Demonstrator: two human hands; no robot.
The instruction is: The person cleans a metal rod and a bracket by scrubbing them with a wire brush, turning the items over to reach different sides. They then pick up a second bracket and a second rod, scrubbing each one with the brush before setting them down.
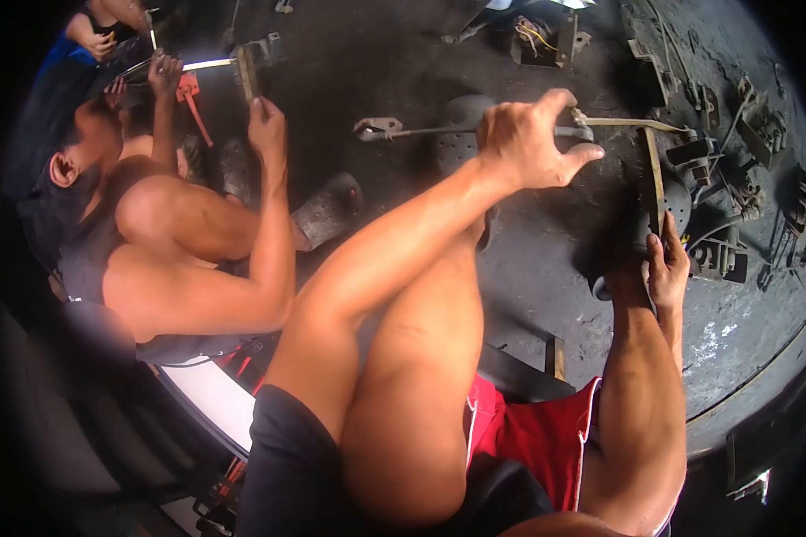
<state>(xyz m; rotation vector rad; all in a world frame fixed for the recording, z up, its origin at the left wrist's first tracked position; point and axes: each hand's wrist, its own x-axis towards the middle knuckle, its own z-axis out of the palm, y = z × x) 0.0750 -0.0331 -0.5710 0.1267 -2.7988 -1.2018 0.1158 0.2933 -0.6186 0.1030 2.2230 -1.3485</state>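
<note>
My left hand is over a long thin metal rod, its thumb and index finger spread and the other fingers curled round it out of sight. A flat bracket is at the rod's left end. At the other end a fitting meets a narrow tan strip running right to a dark metal block. Low on the right, my right hand is closed on the lower end of a narrow flat bar, whose top reaches up to the strip.
On the left a co-worker squats, holding a similar flat bar. Another person's hand shows at top left. Metal brackets and rods lie along the right of the dark floor. A bracket with a yellow wire lies at the top.
</note>
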